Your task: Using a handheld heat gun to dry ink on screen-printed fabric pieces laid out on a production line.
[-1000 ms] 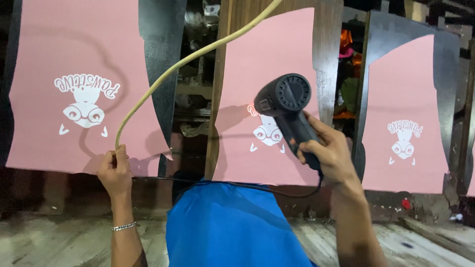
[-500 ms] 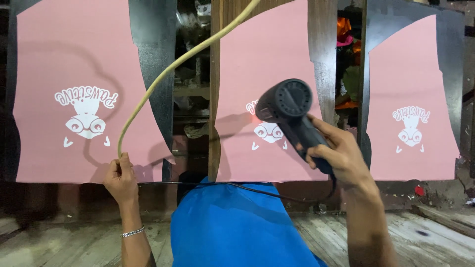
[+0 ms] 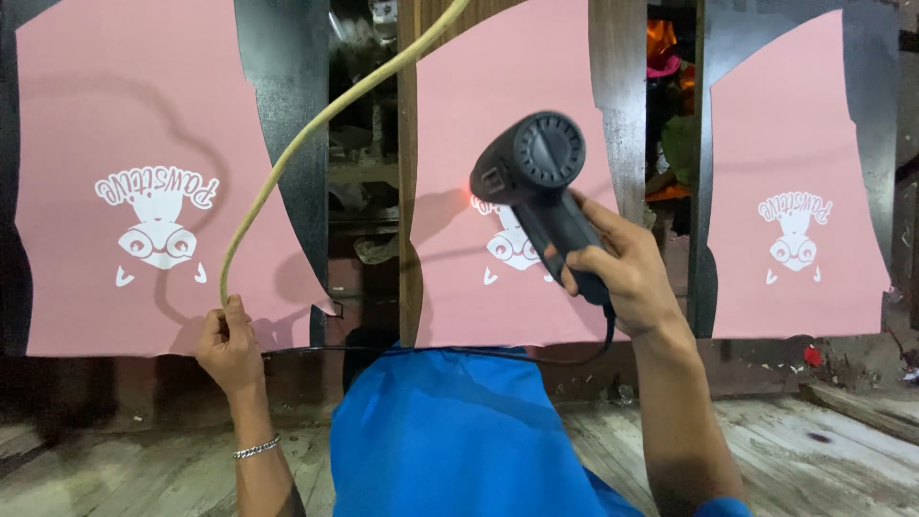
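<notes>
Swung slightly leftward since earlier, the black heat gun (image 3: 536, 187), gripped by the right hand (image 3: 622, 278), warms the middle pink panel (image 3: 512, 172)'s print, while the left hand (image 3: 228, 347) clasps the tan hose (image 3: 316, 129); side panels look untouched.

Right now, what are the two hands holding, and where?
Right hand grips the black plastic heat gun by its handle; left hand holds the tan rubbery hose near its lower end.

single head-worn view, looking down and forward, close over the hands, facing pink panels (image 3: 144, 144)

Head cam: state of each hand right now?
Left hand: closed on the tan cord.
Right hand: closed on the black heat gun handle.
</notes>
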